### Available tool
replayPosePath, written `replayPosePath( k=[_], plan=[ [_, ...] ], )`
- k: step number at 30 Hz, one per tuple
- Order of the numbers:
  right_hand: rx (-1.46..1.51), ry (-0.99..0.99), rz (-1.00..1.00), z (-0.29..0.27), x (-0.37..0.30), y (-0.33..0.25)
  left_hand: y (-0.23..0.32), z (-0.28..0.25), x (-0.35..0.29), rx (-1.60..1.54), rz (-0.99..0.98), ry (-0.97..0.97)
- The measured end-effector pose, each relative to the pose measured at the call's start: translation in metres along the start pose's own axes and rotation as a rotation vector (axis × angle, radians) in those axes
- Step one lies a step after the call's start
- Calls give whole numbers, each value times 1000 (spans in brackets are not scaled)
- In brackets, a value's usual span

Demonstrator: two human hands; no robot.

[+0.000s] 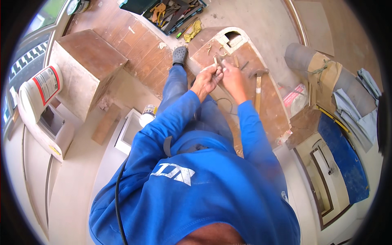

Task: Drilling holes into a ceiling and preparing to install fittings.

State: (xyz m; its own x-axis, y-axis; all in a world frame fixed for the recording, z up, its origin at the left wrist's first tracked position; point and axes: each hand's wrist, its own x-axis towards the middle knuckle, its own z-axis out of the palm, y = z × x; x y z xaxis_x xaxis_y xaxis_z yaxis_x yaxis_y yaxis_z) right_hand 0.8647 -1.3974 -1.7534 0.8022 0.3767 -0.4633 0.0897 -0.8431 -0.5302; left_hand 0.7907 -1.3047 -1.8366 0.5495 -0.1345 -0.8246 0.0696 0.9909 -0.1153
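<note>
Over the brown wooden panel (271,98), my left hand (206,80) is closed round a small pale wood strip (216,61), its end standing up from the fingertips. My right hand (234,79) is slightly blurred and closed close beside it, fingertips near the strip. What it grips is hidden. Just beyond its knuckles shows another short wood piece (236,61); I cannot tell whether the hand touches it. A hammer (258,93) with a wooden handle lies right of my right hand, a thin dark rod (244,65) near its head.
Pale curled shavings (208,49) lie near the panel's far end, which has a white-edged cutout (233,37). Beyond are an open toolbox (167,16) and a yellow cloth (192,31). A brown-topped box (90,57) and white jug (43,85) stand left; a grey roll (300,57) lies right.
</note>
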Motion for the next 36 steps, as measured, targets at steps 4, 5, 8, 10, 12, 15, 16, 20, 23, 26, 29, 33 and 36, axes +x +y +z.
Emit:
replayPosePath(
  k=[4, 5, 8, 10, 12, 15, 16, 20, 23, 26, 29, 33, 36],
  plan=[
    [-105, 16, 24, -36, -25, -29, 8, -3, -3, 48, -1, 46],
    [-105, 20, 26, -34, -29, -28, 6, -4, -2, 35, -7, 8],
    [23, 45, -95, -17, -36, -16, 3, -2, -4, 53, -13, -23],
    [50, 57, -91, -17, -35, -15, -1, 3, -4, 47, -1, 18],
    [80, 69, -89, -16, -31, -18, 0, 3, -5, 42, 14, 61],
    [21, -32, -138, -18, -27, -19, 1, 2, -6, 49, 32, 43],
    [-121, -66, -81, -20, -27, -24, 2, 3, -7, 90, 17, 40],
    [-192, -48, -139, -18, -19, -18, 3, 12, -9, 84, 9, 114],
    [-148, -54, -61, -22, -27, -35, 1, 5, -5, 47, 8, 74],
    [-29, 92, -167, -16, -22, -22, 2, 8, -5, 89, 16, 122],
    [-83, -42, -125, -7, -25, -21, -2, -3, 2, 52, 36, 81],
    [-45, -151, -119, -25, -17, -26, -3, 8, -7, 54, 10, 89],
    [-302, -247, -107, -17, -21, -20, 6, -8, 1, 10, 15, 31]
  ],
)
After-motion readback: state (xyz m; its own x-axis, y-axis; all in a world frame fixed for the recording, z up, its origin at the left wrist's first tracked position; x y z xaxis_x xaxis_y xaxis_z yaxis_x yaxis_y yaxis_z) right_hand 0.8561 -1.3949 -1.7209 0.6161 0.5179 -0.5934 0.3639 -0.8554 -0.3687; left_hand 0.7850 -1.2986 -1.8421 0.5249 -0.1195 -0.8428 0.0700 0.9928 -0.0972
